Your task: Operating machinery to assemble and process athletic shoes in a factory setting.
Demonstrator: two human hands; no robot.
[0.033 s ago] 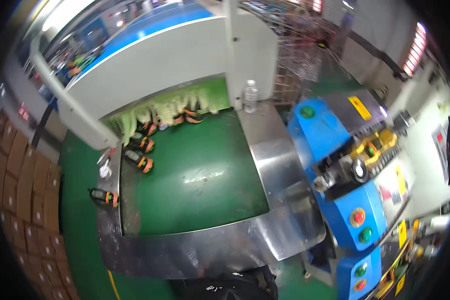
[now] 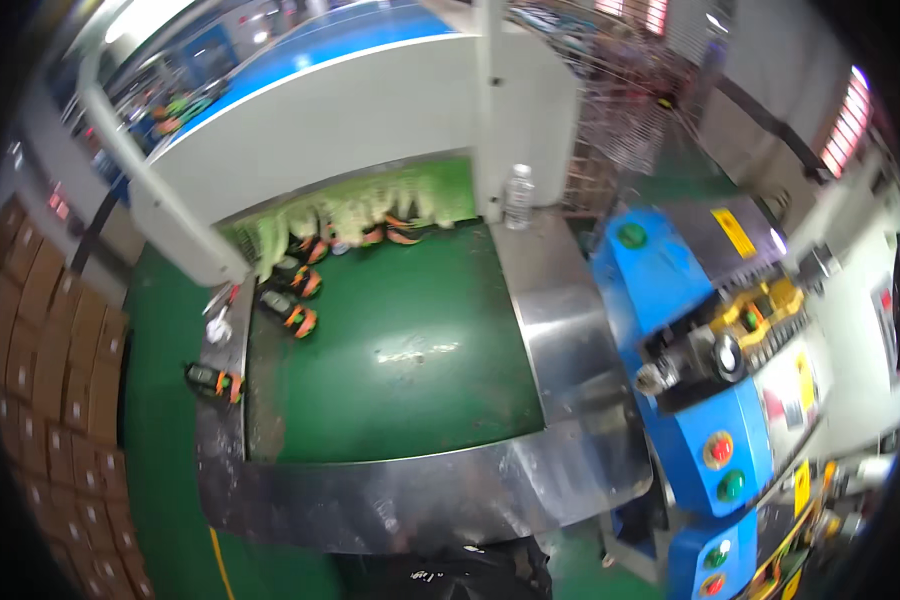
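Shoe (image 2: 210,381) — black garment (image 2: 480,582), white script (image 2: 428,577)

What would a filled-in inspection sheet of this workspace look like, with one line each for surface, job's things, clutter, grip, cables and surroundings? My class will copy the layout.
Surface: glossy green bed, bordered left, right and near side by a marked metal frame.
Job's things: several black-and-orange shoes at the far left and under or near the pale fringe; one separate shoe on the frame's left side.
Clutter: clear bottle upright on the right side; small white item on the left, kind unclear.
Grip: nothing seen; neither hand is in view.
Cables: none certain; machinery details are blurred.
Surroundings: stacked cardboard boxes left; blue machine with red and green buttons right.
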